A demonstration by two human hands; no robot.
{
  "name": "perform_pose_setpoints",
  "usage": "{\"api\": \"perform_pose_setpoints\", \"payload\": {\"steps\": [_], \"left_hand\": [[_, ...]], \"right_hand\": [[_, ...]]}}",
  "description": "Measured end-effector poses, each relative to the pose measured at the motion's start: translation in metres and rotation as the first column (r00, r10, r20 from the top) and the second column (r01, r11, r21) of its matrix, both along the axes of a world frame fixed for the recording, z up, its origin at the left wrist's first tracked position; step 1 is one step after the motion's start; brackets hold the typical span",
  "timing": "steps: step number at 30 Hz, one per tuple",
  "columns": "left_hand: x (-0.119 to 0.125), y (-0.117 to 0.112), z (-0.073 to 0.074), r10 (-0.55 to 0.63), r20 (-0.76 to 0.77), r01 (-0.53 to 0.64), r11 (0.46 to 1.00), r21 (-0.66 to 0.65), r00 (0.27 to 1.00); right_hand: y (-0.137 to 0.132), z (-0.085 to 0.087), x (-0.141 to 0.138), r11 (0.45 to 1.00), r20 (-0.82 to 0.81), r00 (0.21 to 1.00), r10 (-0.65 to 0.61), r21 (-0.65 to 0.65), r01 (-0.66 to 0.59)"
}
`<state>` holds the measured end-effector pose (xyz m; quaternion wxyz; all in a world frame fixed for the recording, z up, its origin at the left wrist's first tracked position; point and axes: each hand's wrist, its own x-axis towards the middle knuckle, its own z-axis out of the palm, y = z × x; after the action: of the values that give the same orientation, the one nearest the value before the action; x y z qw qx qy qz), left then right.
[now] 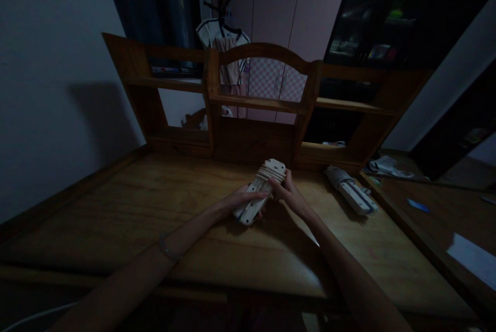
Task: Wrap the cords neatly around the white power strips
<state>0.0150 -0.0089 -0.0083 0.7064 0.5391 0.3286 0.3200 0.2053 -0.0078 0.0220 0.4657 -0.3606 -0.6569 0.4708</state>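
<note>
Both my hands hold a white power strip (253, 209) above the wooden desk, tilted with its far end to the right. Its pale cord (271, 172) is wound in several turns around the far part. My left hand (242, 199) wraps the near half, thumb across the face and fingertips showing below. At the wound cord, my right hand (285, 188) grips the right side, with its thumb on the strip's face. A second power strip (353, 193), its grey cord wound around one end, lies on the desk to the right, apart from my hands.
A wooden desk (186, 218) with a shelf hutch (263, 103) along its back spans the view. To the right stands another wooden surface (434, 223) with a white paper (475, 257) and a blue packet (417, 205). A white wall borders the left.
</note>
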Motion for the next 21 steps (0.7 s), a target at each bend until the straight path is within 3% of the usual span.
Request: {"api": "perform_pose_setpoints", "payload": {"steps": [21], "left_hand": [[-0.0018,0.0037,-0.0054,-0.002,-0.007,0.001,1.000,-0.030,1.000]], "right_hand": [[0.0020,-0.0057,-0.0002,0.999,0.055,0.997,-0.048,0.010,0.048]]}}
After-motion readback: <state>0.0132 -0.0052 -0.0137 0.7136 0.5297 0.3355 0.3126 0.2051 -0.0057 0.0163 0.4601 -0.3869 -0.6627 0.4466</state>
